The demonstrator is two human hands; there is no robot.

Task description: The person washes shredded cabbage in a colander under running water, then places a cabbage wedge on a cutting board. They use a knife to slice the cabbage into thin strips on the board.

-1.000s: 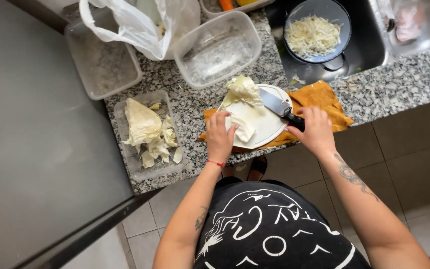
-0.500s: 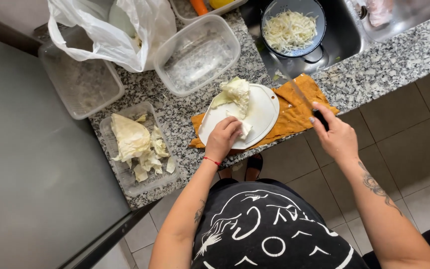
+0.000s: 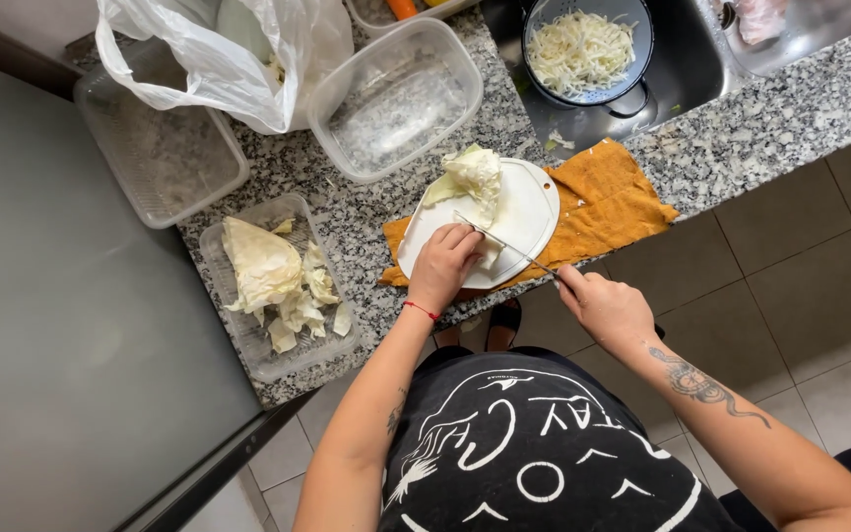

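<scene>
A speckled grey granite bench (image 3: 741,148) runs across the upper part of the view, with a dark sink (image 3: 687,64) set into it at the top right. Below the bench edge, the floor (image 3: 790,286) is laid with large beige tiles and pale grout lines. A broad, smooth grey appliance surface (image 3: 61,365) fills the left side. Soft, even light falls throughout.

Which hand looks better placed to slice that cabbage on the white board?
The right hand, probably: it grips the knife, whose blade lies across the white board. The left hand rests on the cabbage side, suited to steadying it.
</scene>
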